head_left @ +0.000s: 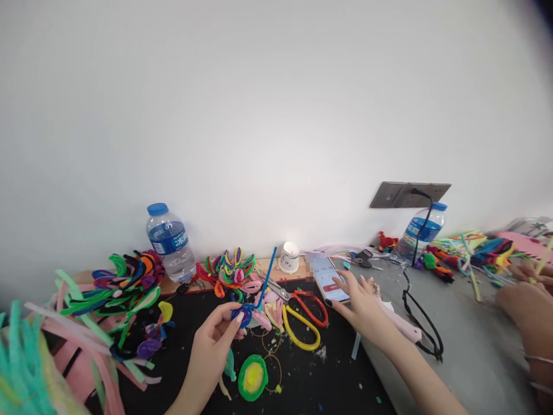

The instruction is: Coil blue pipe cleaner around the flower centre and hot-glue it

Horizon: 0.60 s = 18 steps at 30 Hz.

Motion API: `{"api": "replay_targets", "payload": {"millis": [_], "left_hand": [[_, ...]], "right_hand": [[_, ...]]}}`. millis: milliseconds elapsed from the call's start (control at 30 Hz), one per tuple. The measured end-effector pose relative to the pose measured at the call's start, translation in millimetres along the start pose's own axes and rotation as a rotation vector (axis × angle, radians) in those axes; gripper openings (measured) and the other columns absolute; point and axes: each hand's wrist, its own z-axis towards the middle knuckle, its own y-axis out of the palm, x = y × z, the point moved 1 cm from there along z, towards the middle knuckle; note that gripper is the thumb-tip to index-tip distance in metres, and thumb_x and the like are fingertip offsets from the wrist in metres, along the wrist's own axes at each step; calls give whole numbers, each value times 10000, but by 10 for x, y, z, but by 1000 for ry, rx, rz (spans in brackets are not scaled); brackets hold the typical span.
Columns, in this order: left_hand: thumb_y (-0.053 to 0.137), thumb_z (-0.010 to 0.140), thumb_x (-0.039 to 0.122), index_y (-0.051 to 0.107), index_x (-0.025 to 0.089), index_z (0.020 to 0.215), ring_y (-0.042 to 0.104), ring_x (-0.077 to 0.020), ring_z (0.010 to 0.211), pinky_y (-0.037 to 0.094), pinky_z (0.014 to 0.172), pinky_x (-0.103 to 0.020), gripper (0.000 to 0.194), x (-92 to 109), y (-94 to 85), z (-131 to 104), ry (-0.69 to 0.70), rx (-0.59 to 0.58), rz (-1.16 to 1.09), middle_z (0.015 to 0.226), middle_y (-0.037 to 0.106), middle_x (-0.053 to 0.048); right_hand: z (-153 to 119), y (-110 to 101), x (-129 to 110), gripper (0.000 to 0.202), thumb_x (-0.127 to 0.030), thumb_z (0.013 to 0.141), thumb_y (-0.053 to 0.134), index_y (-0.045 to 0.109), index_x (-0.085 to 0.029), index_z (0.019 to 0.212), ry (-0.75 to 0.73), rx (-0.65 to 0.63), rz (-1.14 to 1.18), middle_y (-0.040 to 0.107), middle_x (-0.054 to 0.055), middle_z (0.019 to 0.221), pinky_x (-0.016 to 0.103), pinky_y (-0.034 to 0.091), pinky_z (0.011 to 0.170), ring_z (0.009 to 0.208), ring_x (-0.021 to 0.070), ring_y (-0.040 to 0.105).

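Note:
My left hand point(218, 340) pinches a coiled blue pipe cleaner point(242, 316), whose straight end points up and to the right. My right hand point(356, 300) is spread over a phone point(325, 276) with a timer on its screen; the fingertips are at the screen's right edge, and I cannot tell whether they press it. Scissors with one red and one yellow handle point(302, 334) lie between my hands. A green and yellow pipe cleaner disc point(253, 377) rests on the black mat point(328, 380). Partly behind my right wrist is a pink-handled tool point(404, 325) with a black cord.
Water bottles point(170, 242) point(418, 233) stand by the wall. A small white cup point(289, 257) is behind the scissors. Pipe cleaner bundles point(125, 288) fill the left side. Keys point(364, 259) lie behind the phone. A co-worker's hands point(529, 294) hold a yellowish strip at far right.

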Motion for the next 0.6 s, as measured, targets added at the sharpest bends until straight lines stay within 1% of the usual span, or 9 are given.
{"api": "replay_targets", "payload": {"millis": [67,167,300,433,600], "left_hand": [[709,649,387,652,184,837,609,-139,520,541,520,-259,282,-5,-5,18,-14,16,8,652,564,37],[722,623,419,665,181,828,607,-144,508,541,504,-258,320,9,-10,33,-45,49,23,644,578,28],[748,570,453,678,182,801,616,-160,502,542,484,-256,363,14,8,22,-82,53,24,603,601,19],[751,573,453,679,207,789,595,-126,475,525,482,-215,335,-7,55,-20,-69,138,-5,593,595,36],[751,579,451,677,209,768,570,-128,469,506,459,-212,316,-11,95,-67,-91,125,-5,584,591,30]], "right_hand": [[34,41,20,484,-344,847,424,318,-192,1294,-20,-40,-16,503,120,1313,568,200,1043,1297,305,329],[79,71,17,500,-355,860,408,308,-188,1321,-19,-65,-33,476,116,1340,584,174,1053,1320,295,289],[106,99,27,504,-394,872,385,327,-201,1334,-26,-109,-59,455,124,1355,597,164,1053,1305,287,324],[110,112,67,514,-366,887,350,259,-207,1368,-19,-99,-42,471,116,1345,607,166,1047,1310,281,315],[114,121,113,508,-347,887,356,234,-219,1363,12,-109,-8,468,99,1351,604,141,1055,1324,289,280]]}}
